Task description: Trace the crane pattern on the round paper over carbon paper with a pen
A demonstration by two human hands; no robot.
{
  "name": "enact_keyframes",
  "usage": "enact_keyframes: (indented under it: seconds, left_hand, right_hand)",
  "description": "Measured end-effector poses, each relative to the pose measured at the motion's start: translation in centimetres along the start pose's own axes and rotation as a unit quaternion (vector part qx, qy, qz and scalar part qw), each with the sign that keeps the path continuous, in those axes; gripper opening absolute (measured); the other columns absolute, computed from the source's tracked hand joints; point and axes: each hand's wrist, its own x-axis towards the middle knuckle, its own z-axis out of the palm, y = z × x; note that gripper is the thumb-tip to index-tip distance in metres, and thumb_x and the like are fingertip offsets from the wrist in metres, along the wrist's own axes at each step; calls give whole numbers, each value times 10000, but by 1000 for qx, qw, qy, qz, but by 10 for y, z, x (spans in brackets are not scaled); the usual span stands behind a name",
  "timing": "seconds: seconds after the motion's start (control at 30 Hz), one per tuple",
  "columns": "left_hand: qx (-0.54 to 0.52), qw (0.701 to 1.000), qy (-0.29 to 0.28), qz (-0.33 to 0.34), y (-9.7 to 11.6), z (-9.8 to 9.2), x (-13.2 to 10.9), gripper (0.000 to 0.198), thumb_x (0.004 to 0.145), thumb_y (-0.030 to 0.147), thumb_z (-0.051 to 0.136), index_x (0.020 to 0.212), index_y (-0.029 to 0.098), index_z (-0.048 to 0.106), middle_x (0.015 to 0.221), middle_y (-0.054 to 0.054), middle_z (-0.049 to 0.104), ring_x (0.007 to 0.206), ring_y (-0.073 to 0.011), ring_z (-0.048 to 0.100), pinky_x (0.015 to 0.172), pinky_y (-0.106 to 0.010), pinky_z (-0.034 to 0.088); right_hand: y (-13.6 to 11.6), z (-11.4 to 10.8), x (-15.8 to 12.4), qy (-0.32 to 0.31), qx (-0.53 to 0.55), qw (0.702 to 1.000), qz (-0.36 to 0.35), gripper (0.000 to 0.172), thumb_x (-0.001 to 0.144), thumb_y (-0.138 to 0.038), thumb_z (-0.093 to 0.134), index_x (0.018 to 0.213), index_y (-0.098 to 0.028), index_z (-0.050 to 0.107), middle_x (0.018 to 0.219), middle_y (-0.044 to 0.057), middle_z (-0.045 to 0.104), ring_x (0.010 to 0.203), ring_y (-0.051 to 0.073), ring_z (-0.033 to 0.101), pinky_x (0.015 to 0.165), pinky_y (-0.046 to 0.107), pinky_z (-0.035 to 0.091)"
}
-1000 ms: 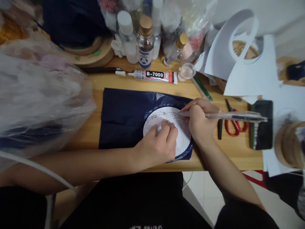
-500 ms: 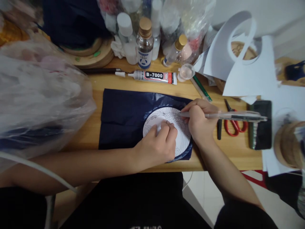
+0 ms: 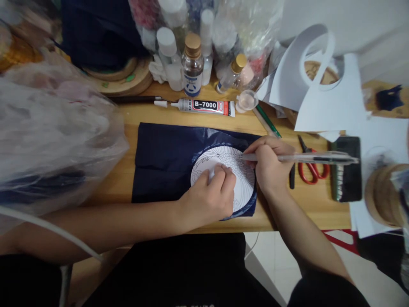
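Observation:
A round white paper (image 3: 245, 187) printed with fine black line patterns lies on dark blue sheeting (image 3: 166, 166), with a dark ring of it showing around the paper. My right hand (image 3: 273, 164) grips a clear pen (image 3: 322, 157), its tip at the upper right of the printed paper and its back end pointing right. My left hand (image 3: 211, 194) rests on the paper's lower left part, fingers curled together. Whatever its fingertips may hold is hidden.
Behind the sheeting lie a B-7000 glue tube (image 3: 207, 106), a cork-topped bottle (image 3: 192, 68) and a green pen (image 3: 268, 120). Red-handled scissors (image 3: 313, 170) and a dark box (image 3: 348, 168) are at right. A plastic bag (image 3: 64, 128) bulges at left; cut white paper (image 3: 319, 102) stands back right.
The whole view has shifted slightly. The pen stays in my right hand with its tip near the same part of the paper; my left hand keeps its place on the paper.

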Motion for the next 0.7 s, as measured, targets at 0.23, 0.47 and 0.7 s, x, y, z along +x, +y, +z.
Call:
enact_keyframes:
  seconds: [0.23, 0.47, 0.7]
  left_hand:
    - [18, 1000, 5, 2, 0, -1, 2, 175, 884, 93, 593, 1000, -13, 668, 891, -142, 711, 830, -226, 682, 613, -284, 553]
    - [15, 1000, 6, 4, -1, -1, 2, 170, 888, 85, 583, 994, -18, 667, 874, -141, 710, 819, -225, 684, 601, -281, 554]
    - [15, 1000, 6, 4, -1, -1, 3, 170, 873, 77, 598, 986, -24, 674, 868, -141, 715, 802, -224, 688, 601, -281, 561]
  right_hand:
    - [2, 0, -1, -21, -38, 998, -34, 216, 628, -138, 427, 489, -191, 584, 430, -40, 539, 406, 89, 469, 419, 222, 372]
    - [3, 0, -1, -30, -50, 998, -33, 209, 628, -135, 440, 492, -186, 590, 436, -38, 537, 430, 93, 490, 456, 226, 402]
    - [2, 1, -2, -18, -59, 997, -39, 217, 643, -124, 439, 508, -178, 600, 445, -38, 542, 431, 86, 487, 453, 217, 393]
